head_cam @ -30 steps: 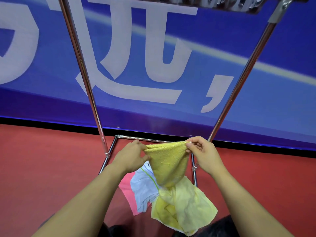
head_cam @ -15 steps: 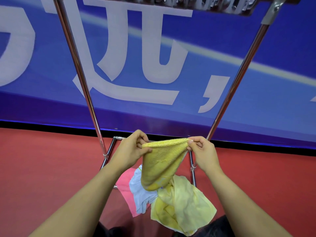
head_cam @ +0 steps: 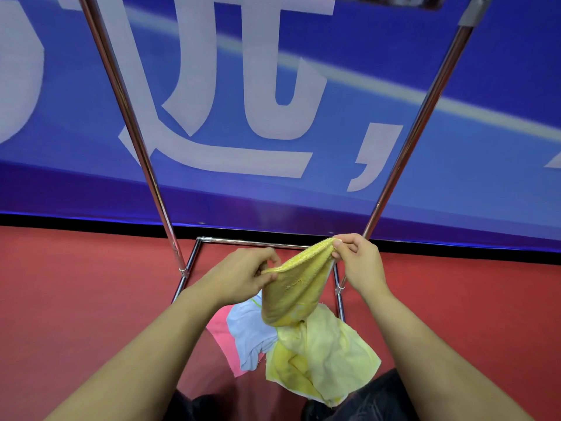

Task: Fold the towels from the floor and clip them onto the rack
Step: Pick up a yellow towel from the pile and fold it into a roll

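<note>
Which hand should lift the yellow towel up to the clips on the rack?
Probably the right hand. It pinches the yellow towel's top corner, already higher and beside the rack's right pole. The left hand grips the lower end.

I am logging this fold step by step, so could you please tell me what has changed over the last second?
The right hand has lifted its corner of the yellow towel, so the top edge, level before, now slopes down to the left hand, and the hands are closer together. Both hands still pinch the towel. The pile of towels on the floor and the rack look unchanged.
</note>
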